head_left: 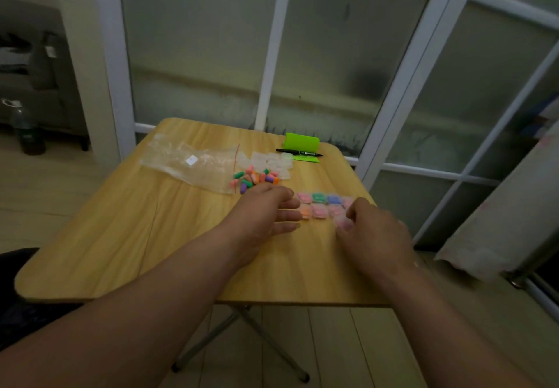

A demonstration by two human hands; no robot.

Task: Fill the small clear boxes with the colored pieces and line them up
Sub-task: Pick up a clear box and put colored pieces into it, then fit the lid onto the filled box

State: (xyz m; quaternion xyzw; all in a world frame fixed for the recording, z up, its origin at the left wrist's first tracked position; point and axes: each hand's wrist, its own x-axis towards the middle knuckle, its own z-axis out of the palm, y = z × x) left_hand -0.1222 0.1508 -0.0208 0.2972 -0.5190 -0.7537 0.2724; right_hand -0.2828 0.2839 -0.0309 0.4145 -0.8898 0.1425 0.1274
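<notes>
Pretty dim room: light wood folding table [121, 251] on a pale plank floor [45, 200], frosted glass doors [348, 54] with white frames behind, grey couch-looking thing [36, 85] far left.

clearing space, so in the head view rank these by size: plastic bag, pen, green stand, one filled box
1. plastic bag
2. green stand and pen: unsure, the pen is longer but thinner
3. filled box

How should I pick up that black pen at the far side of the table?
Pinch the black pen mid-barrel from above, gripping its near and far sides. It lies flat, running left to right, and the green stand sits right behind it.
</notes>
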